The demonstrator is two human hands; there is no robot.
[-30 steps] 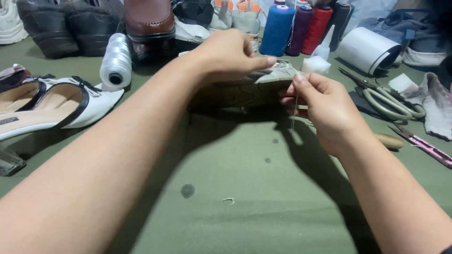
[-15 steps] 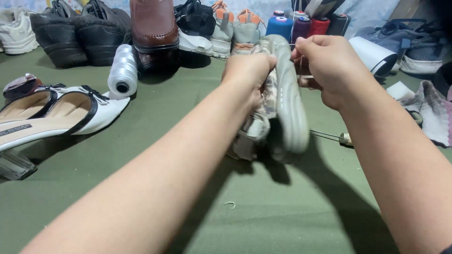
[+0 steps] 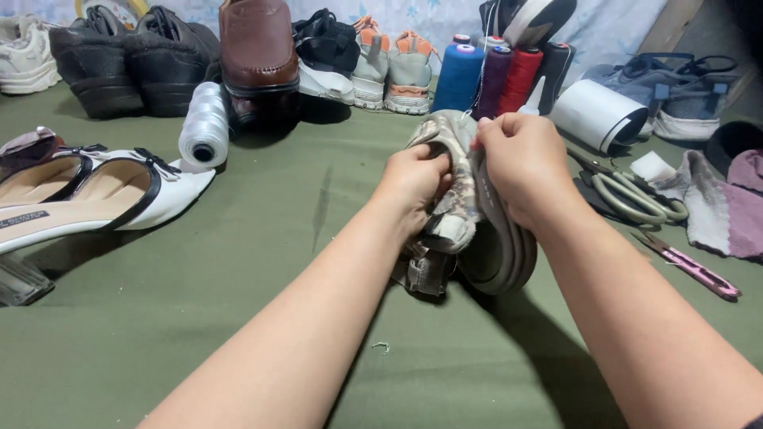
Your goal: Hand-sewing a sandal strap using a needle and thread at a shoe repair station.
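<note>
Grip, left hand (image 3: 417,179): fingers closed around the fabric upper of a camouflage shoe (image 3: 457,214), thumb side pressed into the cloth.
Grip, right hand (image 3: 520,167): closed over the sole edge of the same shoe, fingertips pinched at its top near a thin thread (image 3: 479,79) that runs upward.
Shoe position: held on end between both hands, above the green cloth table (image 3: 238,318); grey sole faces right, lower end close to the cloth, contact not clear.
Left of hands: white thread cone (image 3: 204,125) lying on its side; white heeled sandal (image 3: 87,195) with black trim just beside it.
Far edge: black shoes (image 3: 119,59), brown leather shoe (image 3: 258,48), grey and orange sneakers (image 3: 389,67), upright spools in blue (image 3: 458,78), purple (image 3: 494,79) and red (image 3: 520,79).
Right of hands: scissors (image 3: 632,195), white paper roll (image 3: 596,115), pink-handled cutter (image 3: 691,266), grey and purple cloth (image 3: 723,206).
Foreground: small thread scrap (image 3: 382,346) on the cloth, apart from the shoe.
</note>
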